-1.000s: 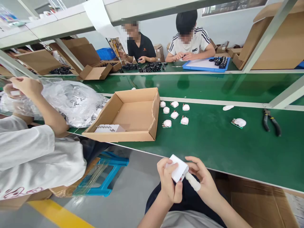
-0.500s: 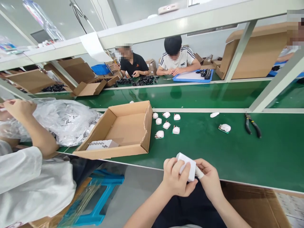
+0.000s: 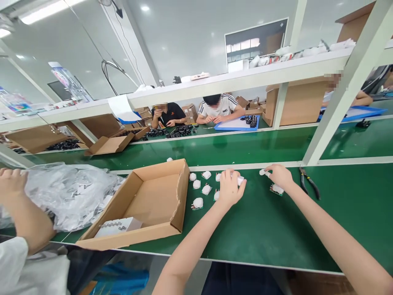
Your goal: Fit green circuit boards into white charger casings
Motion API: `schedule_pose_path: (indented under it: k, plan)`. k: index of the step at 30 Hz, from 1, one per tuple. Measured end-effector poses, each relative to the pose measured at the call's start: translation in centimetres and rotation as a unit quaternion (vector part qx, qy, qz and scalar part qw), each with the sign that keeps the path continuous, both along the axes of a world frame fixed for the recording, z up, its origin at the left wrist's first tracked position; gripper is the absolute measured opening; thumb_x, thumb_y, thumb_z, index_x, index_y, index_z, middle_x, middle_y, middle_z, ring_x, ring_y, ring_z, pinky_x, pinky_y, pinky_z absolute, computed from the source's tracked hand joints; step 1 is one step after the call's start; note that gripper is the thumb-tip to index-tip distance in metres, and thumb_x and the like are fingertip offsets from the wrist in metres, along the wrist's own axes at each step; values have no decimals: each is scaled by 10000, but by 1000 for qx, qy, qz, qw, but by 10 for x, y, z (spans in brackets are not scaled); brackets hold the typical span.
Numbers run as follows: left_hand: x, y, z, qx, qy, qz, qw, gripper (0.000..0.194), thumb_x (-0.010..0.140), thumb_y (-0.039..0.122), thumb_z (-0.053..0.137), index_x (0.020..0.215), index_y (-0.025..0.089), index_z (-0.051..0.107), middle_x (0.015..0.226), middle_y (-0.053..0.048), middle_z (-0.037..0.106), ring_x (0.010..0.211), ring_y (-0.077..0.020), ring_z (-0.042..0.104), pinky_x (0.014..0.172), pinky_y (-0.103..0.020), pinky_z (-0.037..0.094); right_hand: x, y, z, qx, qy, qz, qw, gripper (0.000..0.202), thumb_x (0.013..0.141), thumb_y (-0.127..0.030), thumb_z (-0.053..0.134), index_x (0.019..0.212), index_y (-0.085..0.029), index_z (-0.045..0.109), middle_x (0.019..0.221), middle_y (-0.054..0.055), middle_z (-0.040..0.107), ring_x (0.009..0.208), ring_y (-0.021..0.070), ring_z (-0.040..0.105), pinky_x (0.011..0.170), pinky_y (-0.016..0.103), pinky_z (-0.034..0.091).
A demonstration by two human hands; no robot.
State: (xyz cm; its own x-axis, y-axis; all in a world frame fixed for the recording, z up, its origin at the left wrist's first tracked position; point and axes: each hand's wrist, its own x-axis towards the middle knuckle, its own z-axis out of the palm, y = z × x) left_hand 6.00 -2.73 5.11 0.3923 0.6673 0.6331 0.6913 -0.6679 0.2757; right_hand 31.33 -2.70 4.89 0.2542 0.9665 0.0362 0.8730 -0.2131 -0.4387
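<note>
The white case (image 3: 240,180) was gripped by the left hand (image 3: 229,187) over the green surface (image 3: 245,233); the white piece (image 3: 262,172) was met by the right hand's (image 3: 280,178) fingertips, its grip unclear.

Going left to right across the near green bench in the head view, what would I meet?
Clear plastic bag, open cardboard box, left hand holding a white case, right hand, pliers.

Green table (image 3: 245,233): boards (image 3: 197,203), box (image 3: 181,200), pliers (image 3: 312,187)
</note>
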Motion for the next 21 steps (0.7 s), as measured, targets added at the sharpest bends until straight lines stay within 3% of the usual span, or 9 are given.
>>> schedule_pose_path:
  k: [3,5,8,12,16,21]
  plan:
    - [13,44,-5,-21,13,17,1000,229,928,375,529,1022,172,576,1101,-113,505,1004,-261,482,896,-414,431,19,41,-8,-41,46,1,998,458,784,-107,631,1238,-145,683,1268,140,651,1162,315,599,890,334,475]
    - [19,72,-7,-37,26,24,999,223,929,370,535,1033,176,573,1109,-109,506,1013,-259,488,910,-409,434,28,58,-18,-69,81,1,994,577,737,-184,732,1300,-104,636,1276,175,640,1137,318,617,874,319,486]
    - [28,110,-7,-64,43,44,996,232,941,376,529,1052,176,564,1133,-107,507,1044,-251,493,939,-402,431,39,71,-33,-100,134,6,986,792,689,-328,809,1391,-74,544,1250,202,643,1060,307,655,835,307,507]
    - [43,154,-6,-111,56,98,987,327,963,413,502,1155,151,536,1247,-122,489,1149,-256,486,998,-431,416,50,76,-46,-110,164,17,980,900,713,-347,785,1479,-54,416,1238,209,631,1041,284,655,828,290,504]
    - [51,183,-15,-191,98,134,967,462,951,441,536,1316,163,490,1414,-128,444,1287,-297,446,1071,-519,386,55,75,-50,-105,159,28,981,884,709,-345,770,1476,-77,424,1138,168,659,945,269,663,764,294,501]
    - [39,190,-23,-298,185,128,928,677,941,556,498,1497,212,325,1586,-135,267,1441,-353,286,1167,-614,243,56,72,-54,-81,123,25,989,828,711,-396,752,1438,-105,483,1003,115,680,837,257,658,682,293,480]
